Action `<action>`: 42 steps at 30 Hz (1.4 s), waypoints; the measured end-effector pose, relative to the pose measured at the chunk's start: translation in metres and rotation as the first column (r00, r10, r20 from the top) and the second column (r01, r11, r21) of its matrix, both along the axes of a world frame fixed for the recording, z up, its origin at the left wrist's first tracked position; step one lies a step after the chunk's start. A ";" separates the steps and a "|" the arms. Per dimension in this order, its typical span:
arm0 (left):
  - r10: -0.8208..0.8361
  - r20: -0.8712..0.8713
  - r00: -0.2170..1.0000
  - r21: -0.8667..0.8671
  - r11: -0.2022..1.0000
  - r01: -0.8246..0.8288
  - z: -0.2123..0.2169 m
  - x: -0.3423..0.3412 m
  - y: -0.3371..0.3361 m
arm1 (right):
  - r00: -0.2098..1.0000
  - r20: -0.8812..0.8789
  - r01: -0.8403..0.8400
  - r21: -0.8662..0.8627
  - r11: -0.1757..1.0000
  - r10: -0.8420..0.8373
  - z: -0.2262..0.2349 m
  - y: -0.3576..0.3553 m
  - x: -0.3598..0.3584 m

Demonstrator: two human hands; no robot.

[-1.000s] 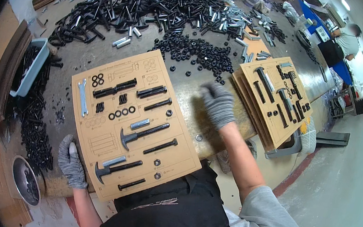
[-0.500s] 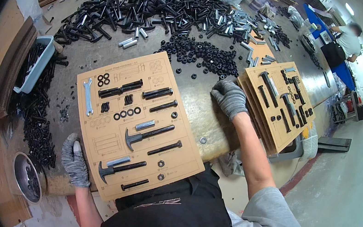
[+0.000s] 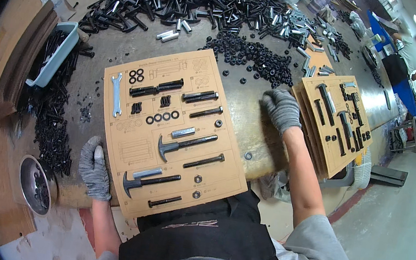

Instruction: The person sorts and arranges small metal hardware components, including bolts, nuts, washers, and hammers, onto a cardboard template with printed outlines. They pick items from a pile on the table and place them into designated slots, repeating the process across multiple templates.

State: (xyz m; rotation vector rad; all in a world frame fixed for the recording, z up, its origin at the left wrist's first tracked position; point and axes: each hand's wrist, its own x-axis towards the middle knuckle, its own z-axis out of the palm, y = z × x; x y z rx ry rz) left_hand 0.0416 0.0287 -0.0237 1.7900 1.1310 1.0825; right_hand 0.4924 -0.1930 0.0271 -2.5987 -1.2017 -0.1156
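Left hand [image 3: 95, 168] in grey knit glove grips near-left edge of tan cardboard sheet [image 3: 171, 167] loaded with black bolts, washers, wrench, lying centre on worktable. Right hand [image 3: 281, 109], gloved, rests flat, fingers spread, beside stacked loaded cards [image 3: 334, 121] at right. Risk: one-sided lift tilts sheet, loose hardware slides off.
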 end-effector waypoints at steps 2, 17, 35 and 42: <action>-0.001 0.010 1.000 -0.003 1.000 0.001 0.002 -0.001 -0.003 | 0.998 -0.054 -0.028 -0.067 0.997 0.025 0.010 0.001 -0.009; 0.009 -0.081 0.997 0.025 1.000 -0.007 0.008 0.005 -0.002 | 0.740 -0.089 -0.672 -0.036 0.740 0.667 0.033 0.140 -0.042; 0.001 -0.053 0.999 0.029 1.000 0.001 0.004 0.004 -0.003 | 0.990 -0.081 -0.125 -0.167 0.978 0.112 0.017 0.128 0.012; 0.031 0.112 0.993 -0.202 0.979 -0.008 0.014 0.004 0.007 | 0.977 0.004 -0.215 -0.043 0.976 0.215 0.011 0.107 -0.012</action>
